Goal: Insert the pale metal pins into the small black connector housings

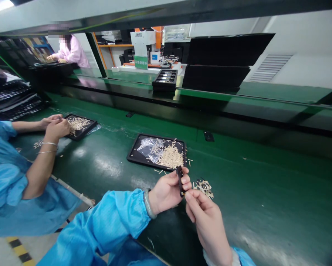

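My left hand point(168, 190) grips a narrow black part point(180, 181), which stands nearly upright between thumb and fingers. At the lower end of that part, thumb and index finger of my right hand point(203, 210) are pinched together; whatever they hold is too small to make out. Just beyond my hands lies a black tray point(132, 154) with a heap of small beige pieces point(170, 156) and a clear plastic bag point(151, 148). A small pile of beige and dark scraps point(204, 187) rests on the green table beside my right hand.
At the left, a co-worker's hands point(56, 127) are at another black tray point(81, 127) of beige pieces. A dark box point(165, 80) sits on the raised shelf ahead. A small black plate point(209, 136) lies on the green table point(266, 192). Another person point(73, 51) works far back.
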